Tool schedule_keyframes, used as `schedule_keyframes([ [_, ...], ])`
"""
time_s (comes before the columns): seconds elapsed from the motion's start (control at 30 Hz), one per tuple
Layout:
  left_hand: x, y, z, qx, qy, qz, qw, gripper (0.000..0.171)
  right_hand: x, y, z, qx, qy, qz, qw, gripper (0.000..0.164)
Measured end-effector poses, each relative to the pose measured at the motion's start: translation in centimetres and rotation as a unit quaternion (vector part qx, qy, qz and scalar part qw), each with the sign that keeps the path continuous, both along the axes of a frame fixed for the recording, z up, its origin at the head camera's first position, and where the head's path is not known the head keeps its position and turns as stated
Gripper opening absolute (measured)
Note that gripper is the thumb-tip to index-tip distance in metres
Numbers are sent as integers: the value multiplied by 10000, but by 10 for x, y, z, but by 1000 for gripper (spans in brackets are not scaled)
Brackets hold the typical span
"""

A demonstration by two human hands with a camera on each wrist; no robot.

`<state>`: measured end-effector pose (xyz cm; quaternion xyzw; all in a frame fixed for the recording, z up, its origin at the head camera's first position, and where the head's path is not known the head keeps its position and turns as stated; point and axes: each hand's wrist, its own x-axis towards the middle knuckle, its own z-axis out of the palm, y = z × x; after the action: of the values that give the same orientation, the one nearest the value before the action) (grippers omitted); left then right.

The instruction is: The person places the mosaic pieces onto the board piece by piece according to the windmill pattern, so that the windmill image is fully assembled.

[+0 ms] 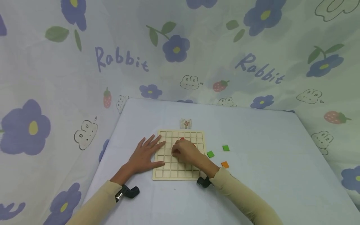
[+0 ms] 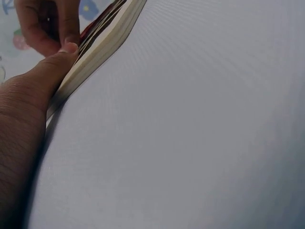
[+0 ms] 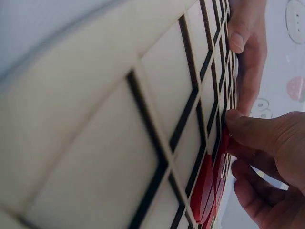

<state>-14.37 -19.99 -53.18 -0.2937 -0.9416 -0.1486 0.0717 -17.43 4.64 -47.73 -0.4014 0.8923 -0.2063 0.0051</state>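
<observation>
A pale wooden board (image 1: 166, 174) with a grid of square cells lies flat on the white table. My left hand (image 1: 143, 157) rests on its left side, fingers spread and straight, thumb over the lower cells. Above the middle cells my right hand (image 1: 187, 152) bends down with thumb and fingertips together. In the right wrist view it pinches a red square tile (image 3: 225, 137) at the grid, mostly hidden by the fingers. Other red tiles (image 3: 203, 188) sit in cells beside it; in the head view the right hand covers most of them.
Right of the board lie two green tiles (image 1: 210, 154) (image 1: 226, 148) and an orange tile (image 1: 225, 164). Behind the board's far edge is a small gridded card (image 1: 186, 124) with a red pinwheel-like pattern. A printed cloth (image 1: 168, 75) hangs behind the table.
</observation>
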Motion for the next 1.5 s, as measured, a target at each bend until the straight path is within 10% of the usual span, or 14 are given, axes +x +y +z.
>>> schedule_keyframes([
  [1.1,0,1,-4,-48,-96,82,9999,90,-3,23,2,-114,-130,-499,9986,12],
  [1.5,0,2,-3,-83,-70,202,9997,92,9,108,8,-567,-788,-2125,9723,13],
])
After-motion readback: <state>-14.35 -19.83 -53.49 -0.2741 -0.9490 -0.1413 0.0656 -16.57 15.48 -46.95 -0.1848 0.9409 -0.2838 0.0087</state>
